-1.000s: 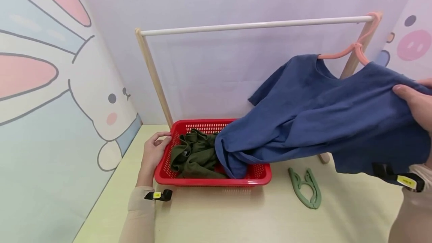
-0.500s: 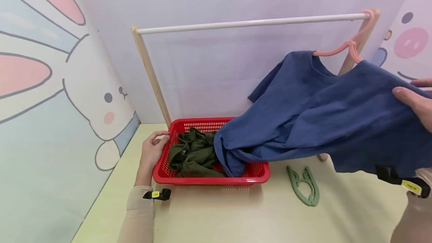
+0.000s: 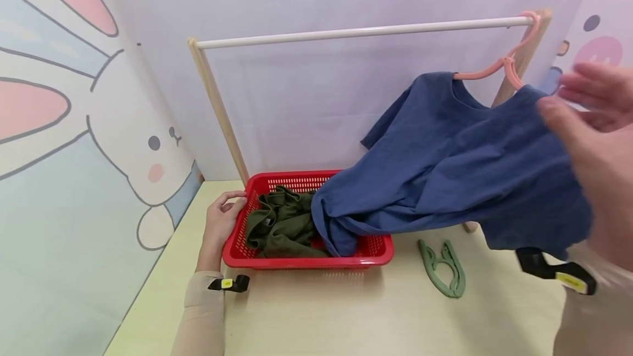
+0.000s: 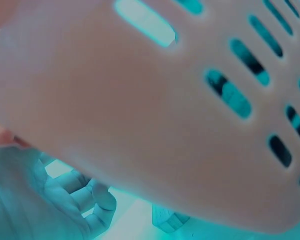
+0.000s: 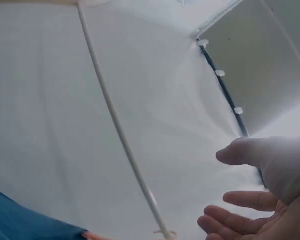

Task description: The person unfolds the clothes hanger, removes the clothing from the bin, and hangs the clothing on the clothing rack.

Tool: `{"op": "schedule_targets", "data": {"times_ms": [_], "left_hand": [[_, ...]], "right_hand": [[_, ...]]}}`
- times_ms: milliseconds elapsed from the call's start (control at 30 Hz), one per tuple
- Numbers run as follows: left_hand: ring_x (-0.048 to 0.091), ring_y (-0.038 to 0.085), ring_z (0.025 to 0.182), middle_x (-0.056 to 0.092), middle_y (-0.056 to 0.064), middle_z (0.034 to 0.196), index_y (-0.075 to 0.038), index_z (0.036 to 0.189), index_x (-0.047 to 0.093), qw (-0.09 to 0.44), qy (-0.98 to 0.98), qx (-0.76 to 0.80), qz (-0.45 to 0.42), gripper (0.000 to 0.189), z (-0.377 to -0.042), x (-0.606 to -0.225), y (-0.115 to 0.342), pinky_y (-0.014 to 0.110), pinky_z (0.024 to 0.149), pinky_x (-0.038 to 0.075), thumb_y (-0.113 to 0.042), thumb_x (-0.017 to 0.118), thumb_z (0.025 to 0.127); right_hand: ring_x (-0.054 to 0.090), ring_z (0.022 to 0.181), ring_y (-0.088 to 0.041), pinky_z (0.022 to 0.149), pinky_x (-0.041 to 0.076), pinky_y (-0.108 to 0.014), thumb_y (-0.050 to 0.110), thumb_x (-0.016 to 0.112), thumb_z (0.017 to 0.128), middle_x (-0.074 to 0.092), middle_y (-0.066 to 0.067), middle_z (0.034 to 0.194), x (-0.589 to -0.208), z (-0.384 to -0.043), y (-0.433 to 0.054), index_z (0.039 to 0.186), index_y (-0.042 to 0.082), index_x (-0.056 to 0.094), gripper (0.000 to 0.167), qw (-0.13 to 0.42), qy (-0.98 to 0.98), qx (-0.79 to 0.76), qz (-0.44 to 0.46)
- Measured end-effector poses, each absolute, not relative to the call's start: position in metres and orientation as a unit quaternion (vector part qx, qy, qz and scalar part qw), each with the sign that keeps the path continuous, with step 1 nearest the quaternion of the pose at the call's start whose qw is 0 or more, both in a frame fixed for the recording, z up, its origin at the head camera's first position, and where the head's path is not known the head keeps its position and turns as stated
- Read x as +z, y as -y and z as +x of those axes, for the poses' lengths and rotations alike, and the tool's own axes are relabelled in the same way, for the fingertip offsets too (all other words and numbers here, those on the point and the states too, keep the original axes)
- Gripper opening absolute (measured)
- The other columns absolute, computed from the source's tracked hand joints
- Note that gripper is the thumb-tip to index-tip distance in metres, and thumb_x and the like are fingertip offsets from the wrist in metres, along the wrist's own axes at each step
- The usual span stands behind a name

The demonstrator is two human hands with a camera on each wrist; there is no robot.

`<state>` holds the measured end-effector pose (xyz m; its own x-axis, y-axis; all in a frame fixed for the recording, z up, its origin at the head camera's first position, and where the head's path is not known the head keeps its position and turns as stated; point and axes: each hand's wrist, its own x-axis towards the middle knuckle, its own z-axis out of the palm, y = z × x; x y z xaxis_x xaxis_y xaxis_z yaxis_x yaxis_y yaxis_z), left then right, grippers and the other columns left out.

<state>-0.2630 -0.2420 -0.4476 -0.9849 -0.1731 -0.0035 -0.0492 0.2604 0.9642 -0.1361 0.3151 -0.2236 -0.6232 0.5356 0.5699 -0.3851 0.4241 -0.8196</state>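
Note:
A blue T-shirt (image 3: 420, 169) hangs slanted on a pink hanger (image 3: 479, 74), its lower part draping into the red plastic basket (image 3: 316, 262). Near the shirt's right shoulder is my right hand (image 3: 605, 142), blurred, fingers spread and nothing between them; the right wrist view also shows the hand (image 5: 270, 195) apart from the cloth. My left hand (image 3: 221, 221) holds the basket's left rim. The left wrist view has the basket wall (image 4: 115, 110) across most of it, with curled fingers of the hand (image 4: 50, 200) below. Crumpled dark green clothing (image 3: 287, 224) lies in the basket.
A rack with a white rail (image 3: 361, 32) and wooden posts (image 3: 217, 103) stands behind the basket. The pink hanger's hook is over the rail's right end. A folded green hanger (image 3: 443, 271) lies on the table (image 3: 316, 317), right of the basket.
My right hand has let go of the shirt's right sleeve side and moved up and left, fingers opening. The shirt's right side has dropped a little. The left hand stays at the basket.

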Motion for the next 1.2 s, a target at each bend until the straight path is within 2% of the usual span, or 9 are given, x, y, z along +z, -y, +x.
{"op": "schedule_targets", "data": {"times_ms": [100,167,400,633,833,933,1033,1100,1200], "left_hand": [[0.075,0.008,0.093,0.075,0.019,0.133,-0.018,0.149,0.068,0.055,0.789,-0.609,0.066,0.042,-0.264,-0.447,0.242,0.022,0.082,0.064,-0.040,0.066,0.113],[0.076,0.008,0.092,0.076,0.020,0.130,-0.017,0.148,0.069,0.059,0.786,-0.613,0.062,0.041,-0.265,-0.447,0.241,0.023,0.081,0.064,-0.038,0.067,0.113],[0.076,0.011,0.092,0.076,0.022,0.128,-0.015,0.144,0.071,0.065,0.782,-0.617,0.053,0.038,-0.266,-0.448,0.233,0.024,0.081,0.065,-0.036,0.068,0.112],[0.077,0.016,0.097,0.075,0.023,0.131,-0.017,0.143,0.071,0.063,0.785,-0.615,0.052,0.037,-0.271,-0.448,0.230,0.027,0.083,0.066,-0.038,0.068,0.113],[0.077,0.013,0.092,0.076,0.024,0.128,-0.016,0.142,0.071,0.070,0.786,-0.612,0.050,0.037,-0.269,-0.448,0.235,0.026,0.079,0.066,-0.037,0.068,0.113],[0.077,0.011,0.088,0.077,0.023,0.126,-0.015,0.142,0.071,0.075,0.783,-0.615,0.050,0.036,-0.267,-0.449,0.237,0.025,0.078,0.065,-0.035,0.068,0.113],[0.076,0.010,0.088,0.076,0.024,0.127,-0.014,0.143,0.071,0.076,0.778,-0.621,0.053,0.036,-0.265,-0.451,0.238,0.024,0.078,0.065,-0.034,0.067,0.113],[0.076,0.009,0.087,0.075,0.026,0.129,-0.014,0.144,0.071,0.077,0.773,-0.628,0.055,0.037,-0.265,-0.453,0.239,0.024,0.078,0.064,-0.034,0.067,0.113],[0.075,0.009,0.086,0.074,0.028,0.131,-0.013,0.145,0.071,0.077,0.765,-0.637,0.055,0.038,-0.267,-0.455,0.239,0.023,0.077,0.064,-0.033,0.068,0.113]], "right_hand": [[0.073,0.117,-0.017,0.097,0.053,-0.014,-0.007,0.086,0.091,0.079,-0.007,0.129,-0.239,-0.146,-0.292,0.141,0.006,0.075,0.053,0.401,0.673,0.618,0.067],[0.072,0.118,-0.022,0.093,0.056,-0.015,-0.010,0.087,0.089,0.079,-0.011,0.129,-0.255,-0.155,-0.281,0.141,0.001,0.074,0.055,0.365,0.673,0.634,0.113],[0.069,0.126,-0.013,0.096,0.054,-0.016,0.007,0.085,0.100,0.074,0.001,0.137,-0.310,-0.188,-0.244,0.154,0.013,0.066,0.057,0.276,0.769,0.560,0.136],[0.069,0.124,-0.007,0.099,0.054,-0.012,0.022,0.086,0.101,0.070,-0.011,0.146,-0.347,-0.204,-0.231,0.159,0.013,0.060,0.064,0.208,0.800,0.547,0.135],[0.070,0.131,-0.032,0.101,0.053,-0.012,0.023,0.084,0.103,0.068,-0.018,0.149,-0.367,-0.213,-0.229,0.160,0.011,0.060,0.063,0.179,0.817,0.531,0.139],[0.069,0.133,-0.038,0.108,0.056,-0.023,0.023,0.085,0.103,0.068,-0.021,0.150,-0.373,-0.217,-0.229,0.159,0.008,0.060,0.063,0.169,0.836,0.503,0.142],[0.067,0.135,-0.040,0.114,0.055,-0.045,0.027,0.085,0.102,0.067,-0.023,0.151,-0.375,-0.220,-0.230,0.157,0.005,0.060,0.065,0.147,0.860,0.468,0.140],[0.066,0.135,-0.042,0.114,0.053,-0.058,0.029,0.085,0.102,0.067,-0.023,0.151,-0.375,-0.222,-0.230,0.156,0.003,0.061,0.065,0.127,0.873,0.452,0.136],[0.065,0.136,-0.044,0.113,0.053,-0.063,0.030,0.085,0.102,0.066,-0.023,0.152,-0.376,-0.225,-0.232,0.154,0.001,0.062,0.064,0.096,0.888,0.431,0.128]]}}
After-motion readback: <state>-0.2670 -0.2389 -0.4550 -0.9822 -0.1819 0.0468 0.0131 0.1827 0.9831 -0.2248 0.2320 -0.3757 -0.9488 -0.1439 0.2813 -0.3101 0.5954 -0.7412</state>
